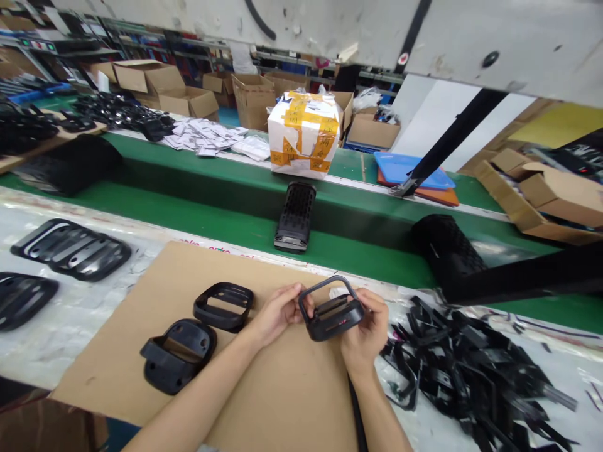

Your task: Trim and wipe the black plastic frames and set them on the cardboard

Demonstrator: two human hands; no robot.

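Between my two hands a black plastic frame (335,321) with an open, rounded top is held tilted above a brown cardboard sheet (277,402). The fingers of my left hand (280,314) pinch its left side. My right hand (365,329) grips its right side, and a dark strip (357,414) hangs below by that wrist. Left of my left hand, a similar black part (226,306) lies on the cardboard. Nearer to me lies another black part (178,356) with a raised lip and screw holes.
Loose black strips and parts (466,376) are heaped at the right. More black frames (70,248) lie on the left. Beyond the bench runs a green conveyor (211,226) carrying a black part (296,216). A taped white box (304,135) and a slanted black post (452,144) stand behind.
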